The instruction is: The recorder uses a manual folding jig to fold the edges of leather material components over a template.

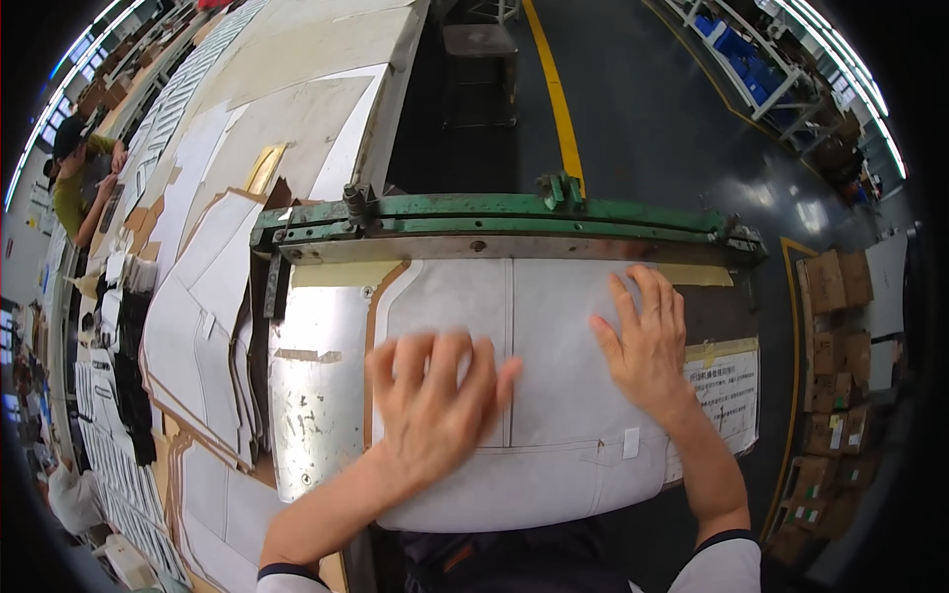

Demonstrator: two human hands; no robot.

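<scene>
A white stitched sheet of leather-like material [554, 346] with a brown edge lies over the metal plate [321, 405] in front of me. Its far edge reaches under the green metal bar [494, 210], and its near end bends down over the plate's front. My right hand [647, 341] rests on the sheet's right side, fingers stretched out. Over the left part, near a stitched seam, my left hand [435, 395] is blurred by motion. Its fingers are loosely bent and apart with nothing in them; whether it touches the sheet I cannot tell.
Stacks of similar white pieces [203, 326] lie on the long table to the left. A stool [479, 44] stands beyond the bar. Cardboard boxes [840, 366] are piled at right, and a shelf with blue bins [736, 54] stands farther back. Another person [79, 183] works at far left.
</scene>
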